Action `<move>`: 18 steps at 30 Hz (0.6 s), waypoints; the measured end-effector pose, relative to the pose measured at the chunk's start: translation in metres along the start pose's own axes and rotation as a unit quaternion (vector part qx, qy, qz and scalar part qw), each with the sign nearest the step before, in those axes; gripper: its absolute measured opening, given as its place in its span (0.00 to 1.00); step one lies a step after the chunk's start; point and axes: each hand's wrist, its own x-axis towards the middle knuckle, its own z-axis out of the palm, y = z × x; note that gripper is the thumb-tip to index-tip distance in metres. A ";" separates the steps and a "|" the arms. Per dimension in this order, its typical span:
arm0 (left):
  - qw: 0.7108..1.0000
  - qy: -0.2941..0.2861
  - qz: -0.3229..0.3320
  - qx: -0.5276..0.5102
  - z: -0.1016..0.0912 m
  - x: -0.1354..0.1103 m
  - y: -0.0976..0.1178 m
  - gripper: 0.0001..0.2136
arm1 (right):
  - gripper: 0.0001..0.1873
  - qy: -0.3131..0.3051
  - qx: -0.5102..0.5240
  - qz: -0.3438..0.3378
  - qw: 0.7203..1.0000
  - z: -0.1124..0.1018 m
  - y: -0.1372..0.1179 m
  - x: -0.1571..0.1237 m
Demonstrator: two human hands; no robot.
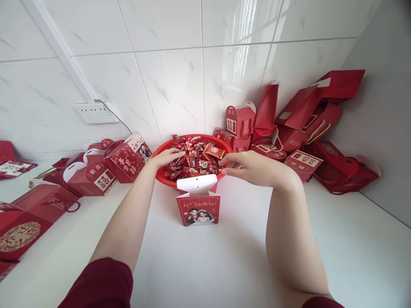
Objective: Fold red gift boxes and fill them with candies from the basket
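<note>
My left hand [168, 157] reaches over the left side of a red plastic basket [159, 179], its fingers stretched out over red-wrapped candies [195, 162]. At the basket's right rim is my right hand [240, 166]. Its fingers are loosely bent and apart from the thumb, with nothing visible in them. In front of the basket stands a red gift box [199, 211] with a cartoon bride and groom. The white top flap of this box is up. Neither hand touches it.
Red gift boxes [93, 175] line the left side of the white table [205, 265]. More red boxes and bags [298, 111] are piled at the right, against a grey panel [382, 141]. A power strip [96, 113] with a cable is on the tiled wall [173, 81] behind.
</note>
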 end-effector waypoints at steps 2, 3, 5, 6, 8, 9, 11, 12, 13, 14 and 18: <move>0.999 -0.029 0.007 0.012 -0.001 -0.001 0.000 0.26 | 0.09 0.003 0.003 -0.010 1.000 0.003 -0.003 0.002; 0.999 -0.039 0.009 0.017 -0.002 -0.001 0.000 0.26 | 0.09 0.002 0.008 -0.018 1.000 0.006 -0.005 0.005; 0.998 -0.049 0.015 0.025 -0.002 0.000 -0.001 0.26 | 0.09 -0.013 0.021 -0.035 0.999 0.012 -0.010 0.010; 0.998 -0.051 0.019 0.029 -0.002 0.000 -0.001 0.25 | 0.09 -0.025 0.022 -0.044 0.998 0.016 -0.013 0.013; 0.998 -0.047 0.029 0.035 -0.001 0.001 -0.001 0.24 | 0.08 -0.048 0.004 -0.056 0.997 0.022 -0.018 0.018; 0.998 -0.042 0.033 0.036 0.000 0.001 -0.001 0.23 | 0.06 -0.051 -0.010 -0.060 0.997 0.024 -0.020 0.019; 0.998 -0.031 0.040 0.036 0.002 0.000 -0.002 0.22 | 0.06 -0.046 -0.030 -0.073 0.996 0.025 -0.023 0.019; 0.998 -0.025 0.043 0.036 0.003 -0.001 -0.002 0.22 | 0.06 -0.043 -0.031 -0.084 0.995 0.024 -0.024 0.018; 0.998 -0.019 0.044 0.036 0.004 -0.002 -0.001 0.21 | 0.06 -0.045 -0.028 -0.096 0.994 0.023 -0.025 0.016; 0.998 -0.009 0.045 0.036 0.004 -0.002 -0.001 0.21 | 0.06 -0.052 -0.025 -0.110 0.992 0.021 -0.026 0.014; 0.994 0.093 0.052 0.031 0.002 -0.007 0.004 0.16 | 0.09 -0.081 -0.013 -0.147 0.986 0.015 -0.030 0.005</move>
